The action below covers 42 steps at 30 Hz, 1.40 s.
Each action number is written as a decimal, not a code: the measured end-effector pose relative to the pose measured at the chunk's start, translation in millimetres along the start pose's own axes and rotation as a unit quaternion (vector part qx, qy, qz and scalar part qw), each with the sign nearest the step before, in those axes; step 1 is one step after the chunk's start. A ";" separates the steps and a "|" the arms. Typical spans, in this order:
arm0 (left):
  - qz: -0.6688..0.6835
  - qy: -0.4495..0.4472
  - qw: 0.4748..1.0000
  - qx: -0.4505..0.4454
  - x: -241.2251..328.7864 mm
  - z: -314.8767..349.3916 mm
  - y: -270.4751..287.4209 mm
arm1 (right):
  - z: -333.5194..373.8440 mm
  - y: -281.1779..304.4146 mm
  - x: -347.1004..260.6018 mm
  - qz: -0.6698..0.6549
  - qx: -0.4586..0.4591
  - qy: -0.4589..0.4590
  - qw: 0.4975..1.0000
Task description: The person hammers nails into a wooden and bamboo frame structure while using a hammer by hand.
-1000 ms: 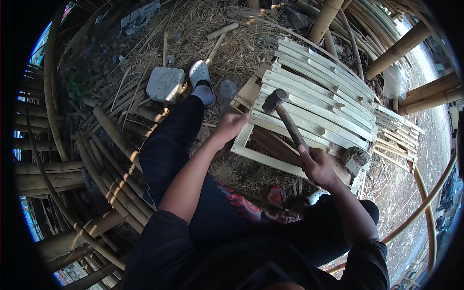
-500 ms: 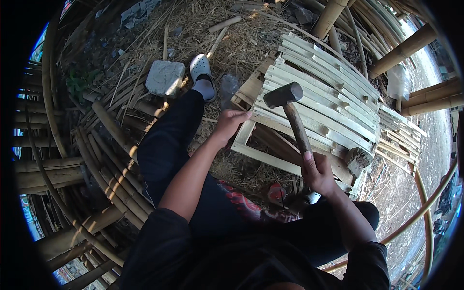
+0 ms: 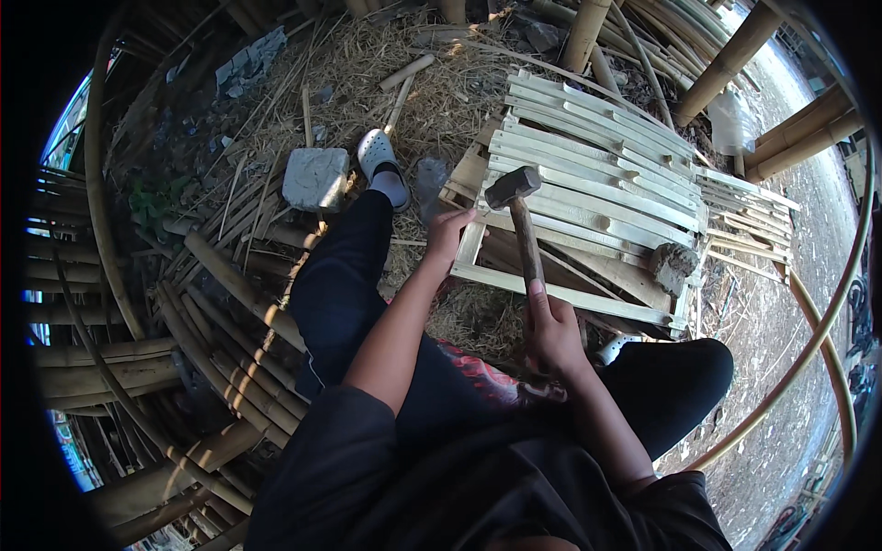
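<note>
My right hand (image 3: 554, 332) is wrapped round the wooden handle of a hammer (image 3: 527, 241). Its blocky dark metal head is up over the near left part of a slatted bamboo panel (image 3: 597, 188), made of pale split strips laid side by side on a frame. At the panel's near left corner, my left hand (image 3: 447, 241) has thumb and fingers pinched together against a strip end. Whatever sits between those fingertips is too small to make out. A rough lump of stone or concrete (image 3: 673, 265) rests on the panel's near right corner.
A pale concrete block (image 3: 315, 179) lies by my shoe (image 3: 377, 154). Bamboo poles (image 3: 234, 354) are stacked on the left, and thick bamboo posts (image 3: 732, 62) stand at the far right. More thin strips (image 3: 753, 223) stick out past the panel. Straw (image 3: 441, 83) covers the ground beyond.
My right hand and the hammer have come left and slightly lower, bringing the head nearer my left hand. My left hand keeps its pinch at the panel's corner. The view has shifted slightly.
</note>
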State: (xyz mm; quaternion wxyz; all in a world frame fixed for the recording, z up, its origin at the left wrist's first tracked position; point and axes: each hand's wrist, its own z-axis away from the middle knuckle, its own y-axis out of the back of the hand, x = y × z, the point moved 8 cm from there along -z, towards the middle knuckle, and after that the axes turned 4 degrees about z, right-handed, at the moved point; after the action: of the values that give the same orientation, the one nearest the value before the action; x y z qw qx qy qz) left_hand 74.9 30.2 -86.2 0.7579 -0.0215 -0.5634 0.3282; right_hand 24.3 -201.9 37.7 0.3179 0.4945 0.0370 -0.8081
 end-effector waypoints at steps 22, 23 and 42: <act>-0.135 0.019 0.991 0.006 14.2 100.0 9.5 | 9.7 -21.4 13.1 -0.044 0.047 -0.004 0.998; -0.136 0.019 0.991 0.007 14.2 99.4 11.2 | 11.4 -20.3 10.3 -0.064 0.041 0.001 0.997; -0.197 -0.055 0.975 -0.084 24.3 96.9 -1.8 | 9.8 -5.8 -3.4 0.021 0.104 0.064 0.992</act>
State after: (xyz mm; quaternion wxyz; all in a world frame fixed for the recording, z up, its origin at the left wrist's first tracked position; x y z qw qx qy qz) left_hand -4.7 8.8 -29.8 0.7711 0.0445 -0.6229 0.1242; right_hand 14.5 -199.3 44.0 0.2788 0.5760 -0.0374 -0.7675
